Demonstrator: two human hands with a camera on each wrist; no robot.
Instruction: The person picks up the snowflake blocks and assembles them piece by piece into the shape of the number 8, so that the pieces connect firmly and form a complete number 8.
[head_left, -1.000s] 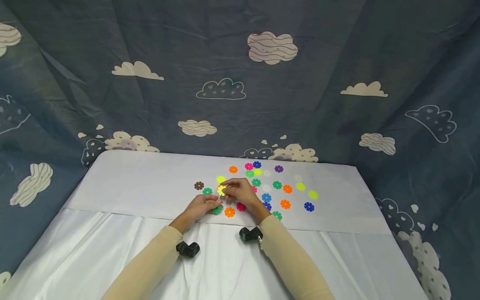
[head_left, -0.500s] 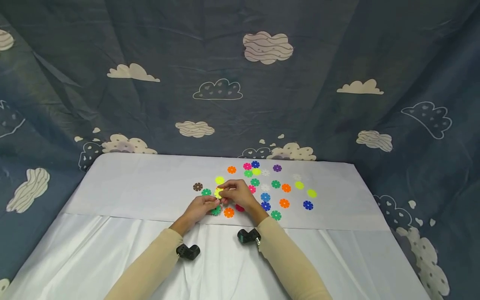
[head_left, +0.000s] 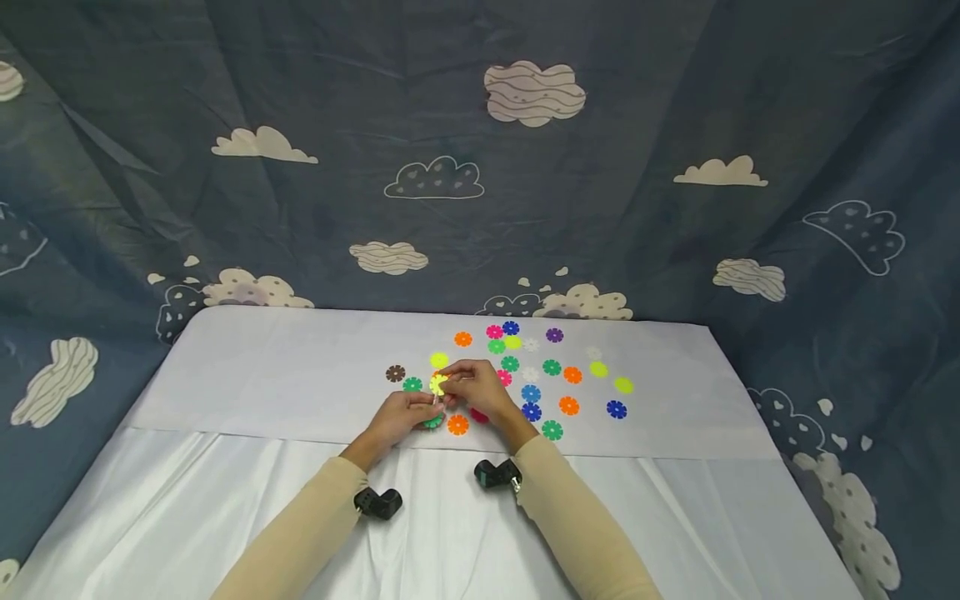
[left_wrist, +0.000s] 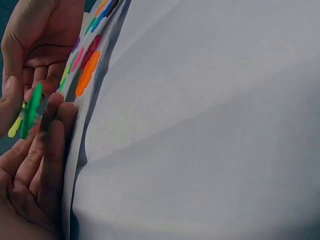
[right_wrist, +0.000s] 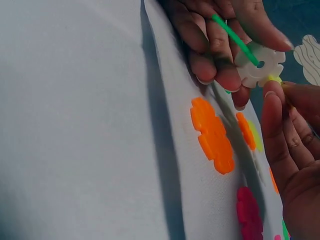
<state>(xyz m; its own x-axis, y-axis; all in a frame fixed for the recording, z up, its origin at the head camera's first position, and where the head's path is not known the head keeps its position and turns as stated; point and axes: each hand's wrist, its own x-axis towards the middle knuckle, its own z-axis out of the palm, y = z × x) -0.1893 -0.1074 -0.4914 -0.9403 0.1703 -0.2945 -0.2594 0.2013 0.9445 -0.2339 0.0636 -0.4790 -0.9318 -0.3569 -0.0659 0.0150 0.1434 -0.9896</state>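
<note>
Pinching a white disc [right_wrist: 271,61] (green disc [right_wrist: 234,36] attached), left fingers [right_wrist: 218,46] face right fingers [right_wrist: 273,120] clamped on a yellow disc [head_left: 437,384].

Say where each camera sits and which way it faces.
Head: worn on the head, looking forward and down at the colored discs; left hand, right hand and sleeves show.
Left wrist: on that wrist, looking at its own hand, lower left; right hand above.
Right wrist: on that wrist, looking at its own hand, right; left hand above.
Shared: both wrist views show the green disc between the hands.
</note>
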